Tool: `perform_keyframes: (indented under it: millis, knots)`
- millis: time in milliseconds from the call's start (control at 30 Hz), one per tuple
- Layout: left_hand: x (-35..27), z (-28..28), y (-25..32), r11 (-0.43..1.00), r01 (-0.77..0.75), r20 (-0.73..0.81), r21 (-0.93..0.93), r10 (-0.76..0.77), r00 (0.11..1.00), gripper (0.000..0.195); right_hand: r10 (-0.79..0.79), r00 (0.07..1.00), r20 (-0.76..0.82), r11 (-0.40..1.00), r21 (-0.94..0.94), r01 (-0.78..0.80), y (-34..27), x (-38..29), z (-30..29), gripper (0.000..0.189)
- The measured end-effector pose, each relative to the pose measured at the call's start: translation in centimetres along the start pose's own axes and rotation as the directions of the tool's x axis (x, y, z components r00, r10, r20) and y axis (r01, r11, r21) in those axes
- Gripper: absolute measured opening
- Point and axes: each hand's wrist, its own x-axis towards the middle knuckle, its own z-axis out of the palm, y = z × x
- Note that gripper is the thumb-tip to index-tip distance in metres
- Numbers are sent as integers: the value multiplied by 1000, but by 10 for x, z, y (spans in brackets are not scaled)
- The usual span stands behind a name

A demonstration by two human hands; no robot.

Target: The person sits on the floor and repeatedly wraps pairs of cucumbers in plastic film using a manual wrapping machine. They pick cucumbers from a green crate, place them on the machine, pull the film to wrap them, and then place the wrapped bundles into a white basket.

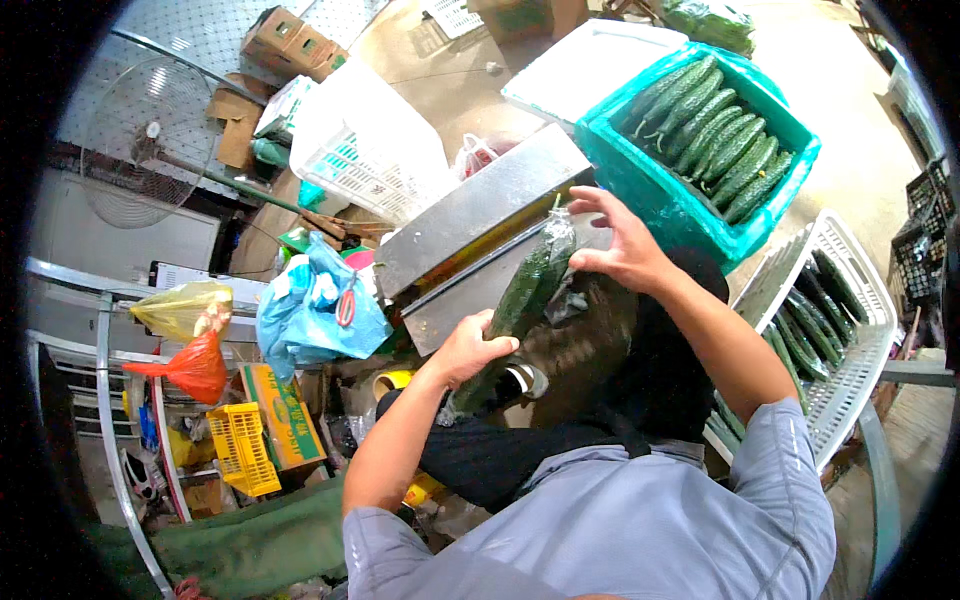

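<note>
My left hand [476,349] grips the lower part of a bundle of green cucumbers [529,281]. Clear plastic film shines around the bundle's upper end, which slants up over a metal tray-like stand [480,217]. My right hand [619,244] is beside that upper end, thumb and fingers apart; whether a fingertip touches the film is hard to tell. Beyond it, rows of loose cucumbers [712,142] fill a foam box lined with teal plastic [619,180]. On my right, film-wrapped cucumbers [810,330] lie in a white plastic crate [870,352].
A white foam lid [592,64] leans against the teal-lined box. Left of the stand are a white basket [367,142] and a blue plastic bag [322,315] with red-handled scissors [346,306]. A fan [146,142], metal rails [109,420] and a yellow basket [244,450] are farther left.
</note>
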Motion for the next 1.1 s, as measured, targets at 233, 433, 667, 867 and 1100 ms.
perform_keyframes:
  millis: [233,433,667,867,1100]
  knots:
    - [-31,4,9,991,34,11,-133,-33,999,40,200,980,9,979,37,-200,1,12,39,58]
    - [-42,6,-5,993,41,-51,-113,-47,998,37,314,948,49,949,11,-315,-21,3,27,35]
    - [-53,10,-5,994,111,-34,10,-110,993,43,325,875,358,849,298,-436,-9,-4,15,32]
    - [-71,14,-13,999,38,157,19,-40,987,43,228,955,190,810,508,-294,-7,0,12,26]
    - [-65,13,-3,999,-29,229,-18,32,973,47,425,816,392,429,707,-563,3,-23,81,21]
